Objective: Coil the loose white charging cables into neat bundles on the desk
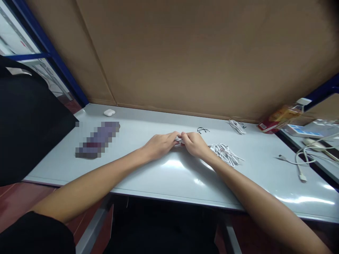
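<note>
Over the middle of the light grey table, my left hand and my right hand meet at the fingertips. Both are closed on a thin white cable, of which only a short stretch shows between the fingers; the rest is hidden. Beside my right wrist lies a loose heap of white cables, partly behind the forearm. A few short black ties lie just beyond my right hand. Farther back to the right rests a coiled white cable, with a dark tie near it.
A brown panel stands along the table's back edge. At the right are a tilted drink bottle and a loose white cable with plugs. To the left are a small white case, a pixelated object and a black chair back.
</note>
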Demonstrator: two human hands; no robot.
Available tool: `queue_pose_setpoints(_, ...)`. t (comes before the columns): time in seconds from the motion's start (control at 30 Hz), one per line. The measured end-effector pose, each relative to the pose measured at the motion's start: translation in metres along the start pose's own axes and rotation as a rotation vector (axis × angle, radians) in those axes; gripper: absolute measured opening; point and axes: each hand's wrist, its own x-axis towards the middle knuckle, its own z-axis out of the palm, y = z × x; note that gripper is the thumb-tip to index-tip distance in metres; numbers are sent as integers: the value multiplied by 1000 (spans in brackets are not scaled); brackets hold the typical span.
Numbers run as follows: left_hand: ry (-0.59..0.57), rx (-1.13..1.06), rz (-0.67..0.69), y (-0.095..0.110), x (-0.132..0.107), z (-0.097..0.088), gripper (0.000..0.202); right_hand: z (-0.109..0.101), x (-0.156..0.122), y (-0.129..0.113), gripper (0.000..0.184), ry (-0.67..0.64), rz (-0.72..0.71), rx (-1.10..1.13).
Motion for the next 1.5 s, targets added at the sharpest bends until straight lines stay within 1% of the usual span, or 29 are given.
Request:
queue_pose_setpoints(0.1, 6, 150, 55, 8, -2, -2, 26, 0, -1, 1, 41, -26, 8, -121)
queue_pose_setpoints(0.17, -29, 229, 44, 15, -3, -2, 29, -1, -3, -1, 40, -45, -15, -229)
queue_pose_setpoints(0.27, -80, 263, 19, 22, -4, 0, 36, -7, -4, -7, 41, -85, -55, -332)
queue_pose_setpoints(0.33, -88, 228, 8, 22, -4, 1, 36, -17, -2, -9, 45, -95, -54, -315)
queue_pose_setpoints(0.37, -87, 188, -4, 21, -3, 1, 35, -24, 0, -7, 47, -78, -41, -294)
queue_pose_setpoints(0.4, -90, 142, -20, 18, -2, 0, 33, -31, 3, -5, 49, -52, -19, -279)
queue_pose_setpoints(0.43, -97, 93, -45, 16, -1, -1, 32, -39, 6, 0, 48, 4, 9, -291)
queue_pose_setpoints(0.47, -105, 46, -75, 13, 0, -2, 30, -48, 9, 5, 44, 63, 48, -325)
queue_pose_setpoints(0.53, -123, -29, -137, 8, 2, -5, 29, -62, 15, 20, 32, 115, 155, -409)
queue_pose_setpoints(0.63, -129, -115, -186, 4, 3, -8, 26, -71, 21, 42, 26, 60, 266, -472)
queue_pose_setpoints(0.73, -118, -165, -187, 5, 3, -9, 26, -68, 23, 54, 20, 11, 289, -500)
queue_pose_setpoints(0.83, -101, -199, -191, 6, 2, -9, 26, -65, 24, 57, 12, -5, 270, -484)
queue_pose_setpoints(0.9, -98, -222, -206, 7, 1, -10, 27, -68, 25, 57, 12, -3, 254, -443)
queue_pose_setpoints(0.97, -92, -246, -229, 8, 1, -11, 27, -74, 24, 53, 16, 46, 222, -339)
queue_pose_setpoints(1.03, -83, -263, -252, 10, 1, -12, 25, -76, 23, 46, 21, 138, 180, -134)
queue_pose_setpoints(1.1, -79, -258, -260, 12, 0, -13, 21, -71, 21, 35, 27, 197, 129, 128)
queue_pose_setpoints(1.17, -79, -223, -245, 16, -2, -13, 21, -57, 18, 24, 33, 173, 73, 329)
queue_pose_setpoints(1.2, -78, -197, -230, 18, -3, -12, 22, -48, 16, 18, 36, 156, 41, 372)
queue_pose_setpoints(1.23, -79, -171, -212, 20, -4, -11, 24, -38, 14, 14, 38, 114, 12, 371)
queue_pose_setpoints(1.3, -81, -127, -169, 22, -5, -8, 29, -21, 9, 7, 35, 100, -45, 340)
queue_pose_setpoints(1.33, -81, -110, -151, 22, -6, -7, 31, -15, 7, 4, 34, 63, -54, 332)
queue_pose_setpoints(1.4, -83, -87, -140, 21, -6, -4, 36, -9, 4, 1, 32, -28, -21, 334)
queue_pose_setpoints(1.43, -84, -79, -149, 20, -6, -3, 38, -8, 2, -1, 32, -81, 11, 343)
queue_pose_setpoints(1.5, -85, -73, -179, 18, -6, -3, 39, -11, 0, -3, 32, -140, 70, 362)
